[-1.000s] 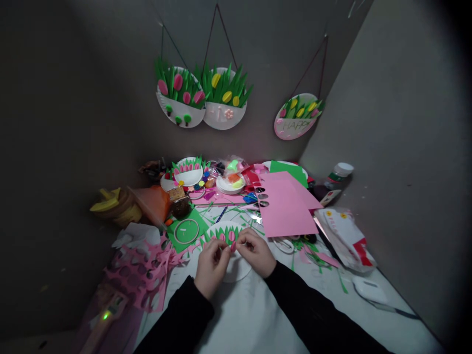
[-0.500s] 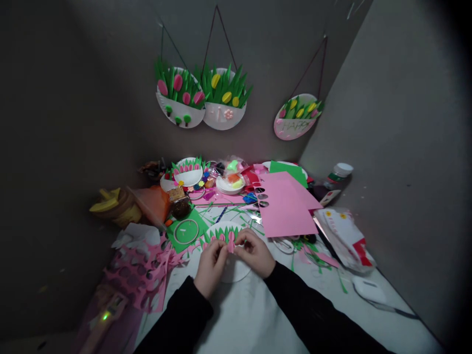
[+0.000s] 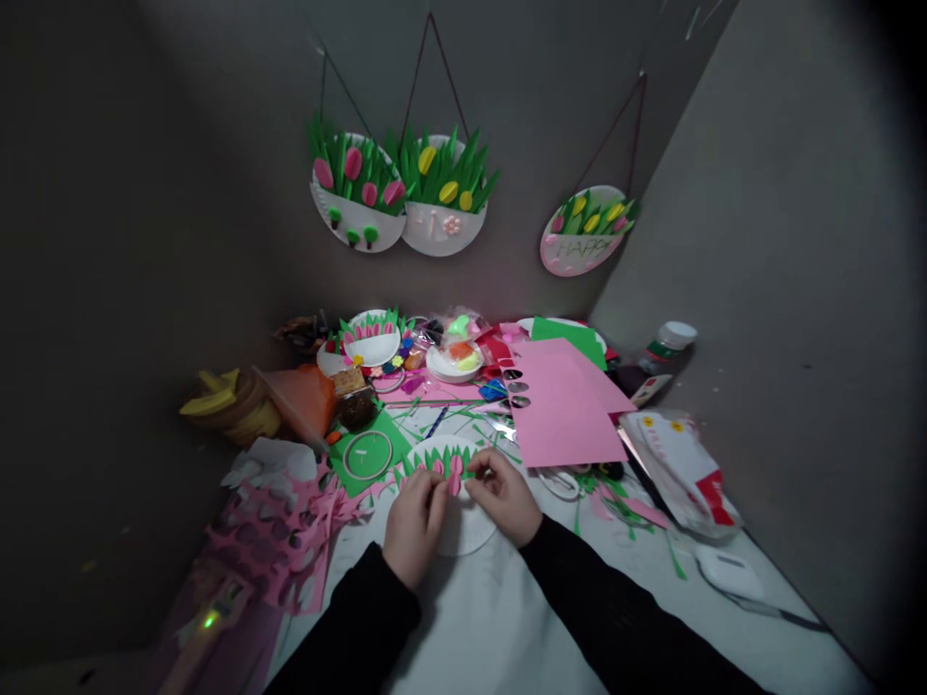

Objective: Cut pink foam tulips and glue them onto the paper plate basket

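Over the white paper plate [image 3: 464, 533], my left hand [image 3: 416, 521] pinches a folded pink paper petal [image 3: 455, 475] between thumb and forefinger. My right hand [image 3: 507, 497] is just to the right of the petal, its thumb and forefinger slightly apart with nothing visible between them. Green paper grass [image 3: 443, 456] stands along the plate's upper part behind the fingers. Other pink petals sit among the grass near my left fingertips, partly hidden by that hand.
Pink paper sheets [image 3: 565, 410] lie to the right behind my right hand. Punched pink scraps [image 3: 275, 531] pile up at the left edge. A tape ring [image 3: 368, 456] rests on green paper. Behind stands a decorated plate pocket [image 3: 372, 347]; a jar [image 3: 670, 343] is at the right.
My right fingertips have come off the pink petal and moved slightly right. My left hand keeps its pinch on the petal. The whole view has shifted a little.
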Demonstrator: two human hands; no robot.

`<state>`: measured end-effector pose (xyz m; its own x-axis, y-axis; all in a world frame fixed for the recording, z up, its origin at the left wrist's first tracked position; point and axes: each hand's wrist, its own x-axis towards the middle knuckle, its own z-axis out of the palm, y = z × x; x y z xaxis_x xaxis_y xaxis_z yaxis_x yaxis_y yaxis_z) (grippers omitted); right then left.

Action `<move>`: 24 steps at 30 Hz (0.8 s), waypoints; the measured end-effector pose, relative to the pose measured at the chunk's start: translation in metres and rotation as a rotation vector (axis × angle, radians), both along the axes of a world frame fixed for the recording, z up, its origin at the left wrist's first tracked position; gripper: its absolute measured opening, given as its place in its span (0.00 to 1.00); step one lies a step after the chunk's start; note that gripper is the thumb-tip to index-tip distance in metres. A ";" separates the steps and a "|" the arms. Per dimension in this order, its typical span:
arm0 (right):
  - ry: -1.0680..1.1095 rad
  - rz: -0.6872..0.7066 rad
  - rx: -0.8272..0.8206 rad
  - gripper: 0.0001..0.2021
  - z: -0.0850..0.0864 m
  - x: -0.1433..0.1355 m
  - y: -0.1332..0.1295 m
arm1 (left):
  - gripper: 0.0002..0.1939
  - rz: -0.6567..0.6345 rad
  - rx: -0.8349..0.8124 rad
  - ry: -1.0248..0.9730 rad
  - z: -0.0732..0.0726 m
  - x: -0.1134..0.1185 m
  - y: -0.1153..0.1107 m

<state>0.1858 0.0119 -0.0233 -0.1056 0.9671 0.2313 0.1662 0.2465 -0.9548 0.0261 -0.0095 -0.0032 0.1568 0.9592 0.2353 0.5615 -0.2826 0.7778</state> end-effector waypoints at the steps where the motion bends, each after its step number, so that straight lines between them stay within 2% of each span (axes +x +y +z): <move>1: -0.006 -0.001 0.016 0.04 0.001 0.000 0.000 | 0.12 0.002 -0.001 -0.005 0.000 0.000 0.000; 10: -0.068 0.008 0.061 0.04 0.005 -0.001 -0.001 | 0.12 -0.034 -0.046 -0.114 0.001 0.002 0.000; 18: 0.012 0.076 0.010 0.07 0.004 -0.001 0.000 | 0.14 -0.118 -0.313 -0.390 0.000 0.002 0.005; 24: 0.132 0.200 -0.089 0.11 0.003 0.000 0.001 | 0.15 -0.107 -0.401 -0.474 0.002 0.004 0.006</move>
